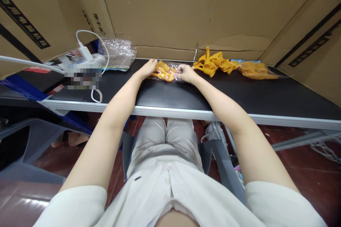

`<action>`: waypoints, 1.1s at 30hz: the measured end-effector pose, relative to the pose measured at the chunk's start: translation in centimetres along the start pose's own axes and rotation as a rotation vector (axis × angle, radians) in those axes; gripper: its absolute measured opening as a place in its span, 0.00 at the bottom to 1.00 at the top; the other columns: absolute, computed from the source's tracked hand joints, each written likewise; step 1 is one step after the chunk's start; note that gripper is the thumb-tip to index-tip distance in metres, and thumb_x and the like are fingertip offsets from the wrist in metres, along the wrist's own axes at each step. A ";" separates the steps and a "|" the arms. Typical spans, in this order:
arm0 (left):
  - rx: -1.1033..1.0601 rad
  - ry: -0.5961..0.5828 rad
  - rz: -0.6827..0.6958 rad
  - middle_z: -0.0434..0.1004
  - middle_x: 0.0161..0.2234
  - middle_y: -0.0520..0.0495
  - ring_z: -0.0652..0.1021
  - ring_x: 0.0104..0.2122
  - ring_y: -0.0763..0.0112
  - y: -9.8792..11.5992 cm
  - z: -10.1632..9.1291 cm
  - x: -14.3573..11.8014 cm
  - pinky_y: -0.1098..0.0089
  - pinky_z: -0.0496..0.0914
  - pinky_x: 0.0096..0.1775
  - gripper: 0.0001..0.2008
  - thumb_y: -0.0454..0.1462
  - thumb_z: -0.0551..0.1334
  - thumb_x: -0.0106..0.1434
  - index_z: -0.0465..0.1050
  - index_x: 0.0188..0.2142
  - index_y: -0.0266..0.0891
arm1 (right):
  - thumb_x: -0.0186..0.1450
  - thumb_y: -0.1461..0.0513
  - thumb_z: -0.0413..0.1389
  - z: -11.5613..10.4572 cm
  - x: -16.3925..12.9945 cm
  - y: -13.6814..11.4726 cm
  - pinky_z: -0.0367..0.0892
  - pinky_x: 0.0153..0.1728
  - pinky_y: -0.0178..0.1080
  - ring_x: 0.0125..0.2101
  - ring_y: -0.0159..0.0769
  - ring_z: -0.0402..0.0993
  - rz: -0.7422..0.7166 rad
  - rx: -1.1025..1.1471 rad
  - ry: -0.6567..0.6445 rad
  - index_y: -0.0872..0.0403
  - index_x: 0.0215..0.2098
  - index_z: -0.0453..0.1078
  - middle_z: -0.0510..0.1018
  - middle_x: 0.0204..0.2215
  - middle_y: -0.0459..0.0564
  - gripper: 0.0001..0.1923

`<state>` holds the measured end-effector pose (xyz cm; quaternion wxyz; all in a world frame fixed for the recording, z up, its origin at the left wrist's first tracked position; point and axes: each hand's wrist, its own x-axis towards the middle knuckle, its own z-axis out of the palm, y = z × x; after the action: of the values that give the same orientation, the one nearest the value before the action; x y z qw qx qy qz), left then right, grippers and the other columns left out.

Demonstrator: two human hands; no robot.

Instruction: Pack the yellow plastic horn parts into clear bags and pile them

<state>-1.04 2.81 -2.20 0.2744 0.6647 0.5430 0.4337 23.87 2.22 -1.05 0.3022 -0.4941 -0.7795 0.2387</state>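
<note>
Chinese print on the cardboard boxes (32, 17) is too blurred to read.

Clear bag (167, 71) w/ orange plastic pcs, flat on black tabletop.

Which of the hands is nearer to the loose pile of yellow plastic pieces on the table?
Right. The right hand sits just left of the loose yellow pile, on the clear bag. The left hand is farther left, beyond the bag.
</note>
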 end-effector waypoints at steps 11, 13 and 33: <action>0.118 0.065 -0.105 0.83 0.60 0.30 0.75 0.69 0.44 1.4 -0.2 -0.9 0.53 0.62 0.75 0.19 0.44 0.55 0.79 0.81 0.50 0.34 | 0.69 0.60 0.64 -3.2 -0.1 0.7 0.76 0.63 0.57 0.55 0.57 0.82 0.056 -0.239 0.166 0.55 0.45 0.83 0.87 0.48 0.63 0.10; 0.139 0.069 -0.109 0.83 0.61 0.31 0.75 0.69 0.44 1.4 -0.2 -0.9 0.51 0.63 0.75 0.19 0.42 0.52 0.79 0.81 0.50 0.35 | 0.73 0.57 0.60 -4.9 -0.2 1.4 0.70 0.67 0.64 0.62 0.64 0.77 0.081 -0.416 0.317 0.56 0.52 0.83 0.83 0.56 0.69 0.15; 0.110 0.075 -0.141 0.84 0.57 0.34 0.77 0.68 0.46 0.0 0.0 0.0 0.47 0.63 0.75 0.13 0.39 0.56 0.77 0.78 0.51 0.39 | 0.82 0.52 0.44 -8.0 0.7 6.5 0.63 0.63 0.67 0.65 0.66 0.72 0.305 -0.728 0.554 0.58 0.72 0.67 0.73 0.65 0.76 0.28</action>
<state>-1.09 2.78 -2.21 0.2469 0.6219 0.6214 0.4076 33.34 5.98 0.35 0.2677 -0.7213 -0.6212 -0.1486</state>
